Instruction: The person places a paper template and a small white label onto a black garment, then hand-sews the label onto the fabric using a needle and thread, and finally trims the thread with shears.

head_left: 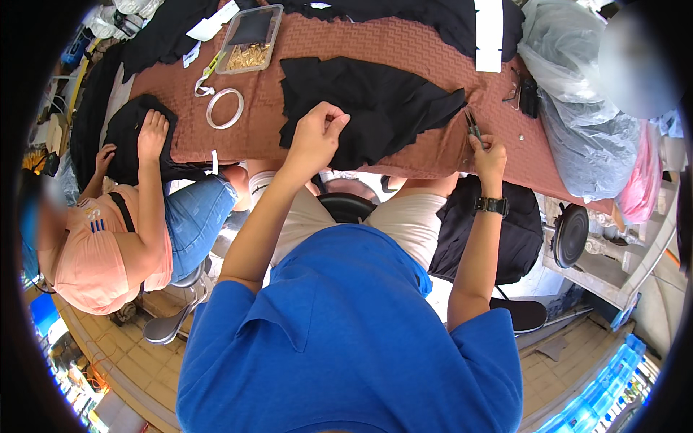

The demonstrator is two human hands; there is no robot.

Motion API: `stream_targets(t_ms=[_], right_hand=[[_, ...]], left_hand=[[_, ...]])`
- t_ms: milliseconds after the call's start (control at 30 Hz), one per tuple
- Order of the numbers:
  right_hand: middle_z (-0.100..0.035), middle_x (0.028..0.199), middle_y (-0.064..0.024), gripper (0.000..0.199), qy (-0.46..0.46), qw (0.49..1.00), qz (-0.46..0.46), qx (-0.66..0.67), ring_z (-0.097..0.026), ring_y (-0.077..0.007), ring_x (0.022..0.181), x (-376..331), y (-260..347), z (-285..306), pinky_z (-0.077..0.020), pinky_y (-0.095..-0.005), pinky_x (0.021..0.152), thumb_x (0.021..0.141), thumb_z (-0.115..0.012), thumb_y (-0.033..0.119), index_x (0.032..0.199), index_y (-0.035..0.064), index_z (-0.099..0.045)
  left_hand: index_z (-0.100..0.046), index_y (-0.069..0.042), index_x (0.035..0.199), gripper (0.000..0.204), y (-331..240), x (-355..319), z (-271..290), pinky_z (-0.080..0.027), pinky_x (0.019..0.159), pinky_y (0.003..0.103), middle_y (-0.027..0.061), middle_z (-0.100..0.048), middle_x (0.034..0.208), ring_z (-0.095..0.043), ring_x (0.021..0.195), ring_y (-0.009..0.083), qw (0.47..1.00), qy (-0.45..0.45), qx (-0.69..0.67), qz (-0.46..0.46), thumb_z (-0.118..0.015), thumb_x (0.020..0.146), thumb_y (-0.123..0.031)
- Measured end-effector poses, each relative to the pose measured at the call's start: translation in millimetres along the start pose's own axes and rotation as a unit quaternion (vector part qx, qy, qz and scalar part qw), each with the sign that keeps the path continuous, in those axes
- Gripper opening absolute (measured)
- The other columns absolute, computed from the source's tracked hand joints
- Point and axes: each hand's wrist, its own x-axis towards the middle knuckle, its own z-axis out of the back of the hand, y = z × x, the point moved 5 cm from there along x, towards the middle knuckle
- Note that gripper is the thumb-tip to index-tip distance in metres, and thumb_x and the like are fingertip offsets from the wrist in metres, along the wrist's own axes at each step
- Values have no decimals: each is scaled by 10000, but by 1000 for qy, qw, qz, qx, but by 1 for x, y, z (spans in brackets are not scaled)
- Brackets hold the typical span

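A piece of black fabric (pixel 361 108) with ragged edges lies spread on the brown table cover in front of me. Over its left part, my left hand (pixel 317 137) is closed, thumb and fingertips pinched together. Whatever is between those fingertips, if anything, is too small to make out. To the right of the fabric's pointed end, my right hand (pixel 489 155) grips a pair of small thread snips (pixel 473 126), blades pointing up and away from me. The snips are apart from the cloth.
A clear plastic box (pixel 250 40) of gold-coloured pieces stands beyond the fabric, near a tape roll (pixel 225 109). At left, a co-worker's hand (pixel 152 136) rests on black cloth (pixel 137 123). Stuffed plastic bags (pixel 585 130) crowd the right edge; a white strip (pixel 489 36) lies far right.
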Motion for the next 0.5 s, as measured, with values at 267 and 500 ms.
stream_targets(t_ms=[267,500], right_hand=[[-686,1036,-141,304,175,792,19,585,-666,-166,806,-61,147,-18,-554,-304,751,1056,-545,139,1323,42,-437],[-673,983,-125,253,471,558,-133,671,-674,-178,800,-149,219,-54,-554,-301,720,1049,-535,152,1250,0,-506]], left_hand=[[-653,0,1121,276,18,-11,2,-521,899,269,87,-689,1104,-647,981,130,965,53,-249,68,-639,1019,-257],[-651,11,1123,268,21,-14,1,-522,943,279,87,-679,1094,-643,1019,142,944,53,-319,68,-636,1022,-236]])
